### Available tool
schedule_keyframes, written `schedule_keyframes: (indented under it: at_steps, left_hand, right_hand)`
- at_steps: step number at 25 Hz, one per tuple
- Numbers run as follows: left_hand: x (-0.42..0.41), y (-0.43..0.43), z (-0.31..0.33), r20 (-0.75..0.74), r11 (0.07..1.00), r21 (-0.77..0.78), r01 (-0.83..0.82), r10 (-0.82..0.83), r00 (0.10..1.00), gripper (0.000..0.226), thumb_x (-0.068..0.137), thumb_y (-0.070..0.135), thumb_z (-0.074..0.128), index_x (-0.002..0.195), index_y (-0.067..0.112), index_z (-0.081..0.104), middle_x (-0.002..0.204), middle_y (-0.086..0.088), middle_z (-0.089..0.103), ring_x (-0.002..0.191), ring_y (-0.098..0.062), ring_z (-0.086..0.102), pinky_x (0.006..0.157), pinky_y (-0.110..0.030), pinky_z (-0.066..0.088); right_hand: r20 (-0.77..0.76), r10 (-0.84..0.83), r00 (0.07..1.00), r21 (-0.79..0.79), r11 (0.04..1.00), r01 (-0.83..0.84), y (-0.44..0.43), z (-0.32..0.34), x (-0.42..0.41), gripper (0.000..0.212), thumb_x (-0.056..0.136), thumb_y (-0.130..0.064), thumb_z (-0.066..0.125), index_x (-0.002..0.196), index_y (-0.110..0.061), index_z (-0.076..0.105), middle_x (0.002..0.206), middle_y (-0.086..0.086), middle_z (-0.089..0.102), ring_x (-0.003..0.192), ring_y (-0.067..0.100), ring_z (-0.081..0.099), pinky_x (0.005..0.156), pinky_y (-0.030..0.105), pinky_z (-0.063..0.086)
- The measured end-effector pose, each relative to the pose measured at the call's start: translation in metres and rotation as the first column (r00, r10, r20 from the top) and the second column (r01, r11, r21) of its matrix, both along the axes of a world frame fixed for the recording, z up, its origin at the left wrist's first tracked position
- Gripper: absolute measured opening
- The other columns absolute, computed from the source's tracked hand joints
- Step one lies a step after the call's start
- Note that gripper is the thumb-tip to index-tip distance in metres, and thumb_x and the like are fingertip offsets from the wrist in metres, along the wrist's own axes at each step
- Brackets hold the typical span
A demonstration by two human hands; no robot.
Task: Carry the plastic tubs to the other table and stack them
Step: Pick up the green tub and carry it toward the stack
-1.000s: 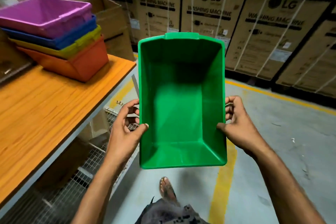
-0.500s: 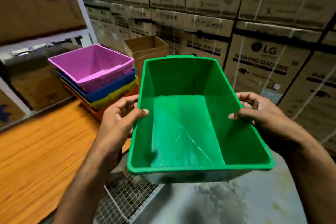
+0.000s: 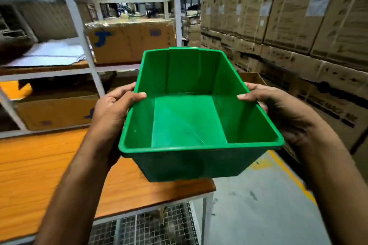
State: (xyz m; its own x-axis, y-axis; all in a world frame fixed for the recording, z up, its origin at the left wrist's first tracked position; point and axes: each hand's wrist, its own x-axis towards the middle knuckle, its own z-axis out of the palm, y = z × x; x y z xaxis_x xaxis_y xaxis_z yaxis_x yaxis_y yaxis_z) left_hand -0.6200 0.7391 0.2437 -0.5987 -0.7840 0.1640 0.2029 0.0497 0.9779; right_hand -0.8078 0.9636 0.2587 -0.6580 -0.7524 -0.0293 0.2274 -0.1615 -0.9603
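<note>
An empty green plastic tub (image 3: 189,121) is held up in front of me, over the far right end of the wooden table (image 3: 39,165). My left hand (image 3: 113,111) grips its left rim, thumb hooked inside the wall. My right hand (image 3: 278,113) grips the right rim the same way. The tub hangs level in the air, well above the tabletop. The stack of coloured tubs is hidden behind the green one; only a sliver of pink (image 3: 134,82) peeks out at its left edge.
A white metal shelf rack (image 3: 79,32) with cardboard boxes (image 3: 131,40) stands behind the table. Stacked washing-machine cartons (image 3: 298,16) wall the right side. An open carton (image 3: 253,78) sits behind the tub. Wire mesh (image 3: 143,226) lies under the table; grey floor with a yellow line (image 3: 288,175) at right.
The view has swung left and risen. The green tub has moved over the table's end, and it now covers the stack of coloured tubs. Both hands keep their grip.
</note>
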Motion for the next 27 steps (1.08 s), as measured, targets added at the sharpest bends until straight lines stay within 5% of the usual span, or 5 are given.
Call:
schedule_keyframes:
  at_steps: [5,10,17,24,27]
  left_hand:
    - [-0.021,-0.037,0.022,-0.075,0.995,-0.039,-0.089,0.086,0.993,0.025,0.093,0.002,0.059,0.101,0.018,0.077,0.083,0.001,0.081,0.072,-0.011,0.076,0.064,-0.022,0.061]
    - [-0.066,-0.115,0.033,-0.097,0.956,-0.258,-0.140,0.119,0.988,0.043,0.091,-0.003,0.055,0.128,0.014,0.069,0.107,-0.003,0.079,0.093,-0.012,0.074,0.086,-0.031,0.061]
    - [-0.104,-0.172,-0.001,-0.003,0.948,-0.298,-0.109,0.113,0.994,0.058,0.095,0.000,0.058,0.148,0.024,0.055,0.133,-0.004,0.068,0.118,-0.020,0.069,0.086,-0.028,0.061]
    - [-0.113,-0.186,-0.015,0.170,0.996,-0.039,-0.078,0.084,0.982,0.039,0.097,0.002,0.059,0.129,0.022,0.069,0.113,0.004,0.074,0.109,-0.017,0.068,0.090,-0.034,0.056]
    - [-0.120,-0.188,-0.017,0.261,0.991,0.047,-0.129,0.112,0.959,0.017,0.094,0.006,0.063,0.100,0.017,0.074,0.109,-0.004,0.074,0.103,-0.021,0.068,0.086,-0.035,0.057]
  right_hand:
    - [0.006,0.177,0.984,-0.076,0.981,-0.176,-0.062,0.022,-0.046,0.038,0.099,0.008,0.038,0.131,0.005,0.057,0.080,0.010,0.079,0.054,0.009,0.073,0.050,0.019,0.058]
    - [-0.247,0.069,0.967,-0.102,0.990,-0.096,-0.147,0.030,-0.105,0.069,0.072,0.004,0.072,0.139,-0.003,0.060,0.130,0.018,0.070,0.102,0.024,0.075,0.098,0.045,0.058]
    - [-0.261,-0.078,0.962,-0.071,0.996,0.062,-0.215,-0.011,-0.149,0.050,0.093,0.011,0.061,0.136,-0.013,0.057,0.119,0.007,0.071,0.114,0.022,0.067,0.086,0.037,0.062]
    - [-0.135,0.088,0.987,0.108,0.991,-0.074,-0.232,-0.023,-0.153,0.032,0.097,0.009,0.050,0.108,-0.015,0.068,0.103,0.007,0.071,0.094,0.022,0.068,0.063,0.028,0.062]
    - [-0.044,0.116,0.992,0.258,0.961,-0.101,-0.237,-0.029,-0.163,0.020,0.097,0.004,0.048,0.102,-0.009,0.063,0.114,0.014,0.069,0.098,0.029,0.069,0.104,0.042,0.055]
